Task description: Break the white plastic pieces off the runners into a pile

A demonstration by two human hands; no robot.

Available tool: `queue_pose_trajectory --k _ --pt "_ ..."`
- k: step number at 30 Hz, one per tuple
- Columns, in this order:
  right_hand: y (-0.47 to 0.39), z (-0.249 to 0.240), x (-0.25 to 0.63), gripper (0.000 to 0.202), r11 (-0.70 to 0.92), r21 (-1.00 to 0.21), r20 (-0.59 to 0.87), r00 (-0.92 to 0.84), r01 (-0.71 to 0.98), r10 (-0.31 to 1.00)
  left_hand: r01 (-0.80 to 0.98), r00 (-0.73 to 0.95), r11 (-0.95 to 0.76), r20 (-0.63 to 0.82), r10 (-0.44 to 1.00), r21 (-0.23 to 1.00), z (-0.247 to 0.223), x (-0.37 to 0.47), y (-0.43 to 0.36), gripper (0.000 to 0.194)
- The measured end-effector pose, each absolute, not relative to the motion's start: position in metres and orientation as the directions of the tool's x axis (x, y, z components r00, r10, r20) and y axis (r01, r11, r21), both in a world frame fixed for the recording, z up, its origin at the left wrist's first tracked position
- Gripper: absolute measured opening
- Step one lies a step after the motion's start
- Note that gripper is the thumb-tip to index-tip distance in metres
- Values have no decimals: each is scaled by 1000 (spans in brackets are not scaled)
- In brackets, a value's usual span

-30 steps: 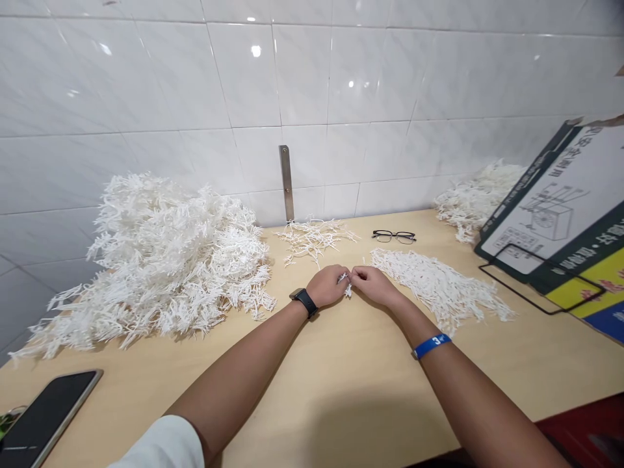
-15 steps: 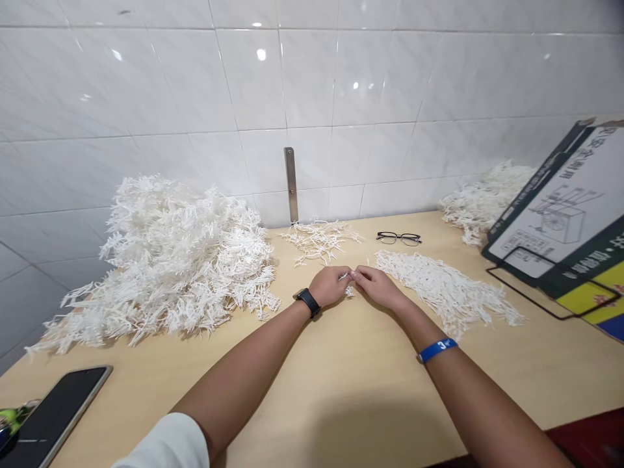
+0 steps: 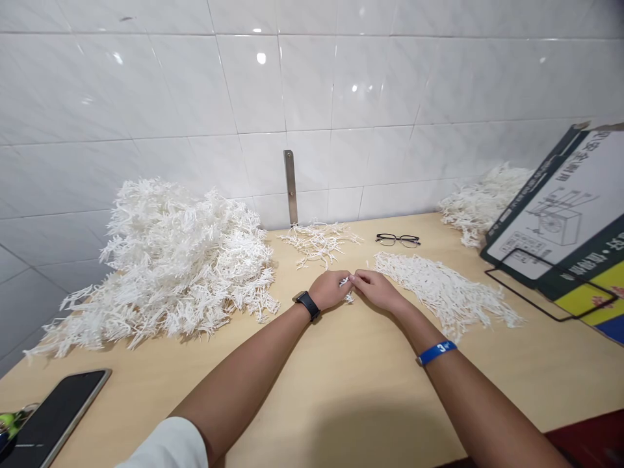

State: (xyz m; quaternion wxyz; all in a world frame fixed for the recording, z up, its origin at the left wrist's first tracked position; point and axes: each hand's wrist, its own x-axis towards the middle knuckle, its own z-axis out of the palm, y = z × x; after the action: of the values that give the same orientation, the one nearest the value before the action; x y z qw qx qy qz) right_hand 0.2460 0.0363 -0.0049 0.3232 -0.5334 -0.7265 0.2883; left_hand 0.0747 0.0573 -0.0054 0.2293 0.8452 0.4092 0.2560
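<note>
My left hand (image 3: 330,289) is closed around a small white stringy piece (image 3: 348,297), whose end hangs below the fingers. Against it, my right hand (image 3: 373,287) pinches at the same piece, fingertips touching. A big heap of white strands (image 3: 190,260) rises to the left. Behind the hands lies a small loose cluster of strands (image 3: 322,240). A flatter pile of straighter strands (image 3: 443,289) spreads just right of my right hand.
Black-framed glasses (image 3: 398,240) lie behind the flat pile. A printed box (image 3: 560,214) with a black wire stand (image 3: 550,286) leans at the right, beside another white pile (image 3: 480,201). A phone (image 3: 56,416) rests front left. A metal bracket (image 3: 291,185) is on the tiled wall.
Both hands stay together at nearly the same place. A little more of the white piece shows between the fingers. The view has tilted slightly.
</note>
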Motion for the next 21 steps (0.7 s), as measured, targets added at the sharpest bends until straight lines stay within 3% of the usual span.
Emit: queue_pose_trajectory --k 5,11,21 --pt "40 -9 247 33 245 -758 167 -183 604 969 562 531 -546 236 814 621 -6 76 57 27" --pt "45 -10 251 32 180 -770 204 -31 612 979 615 529 -560 236 815 555 -4 79 54 28" --pt "38 -7 248 39 238 -761 106 -245 603 964 535 562 -549 216 799 642 -1 77 53 21"
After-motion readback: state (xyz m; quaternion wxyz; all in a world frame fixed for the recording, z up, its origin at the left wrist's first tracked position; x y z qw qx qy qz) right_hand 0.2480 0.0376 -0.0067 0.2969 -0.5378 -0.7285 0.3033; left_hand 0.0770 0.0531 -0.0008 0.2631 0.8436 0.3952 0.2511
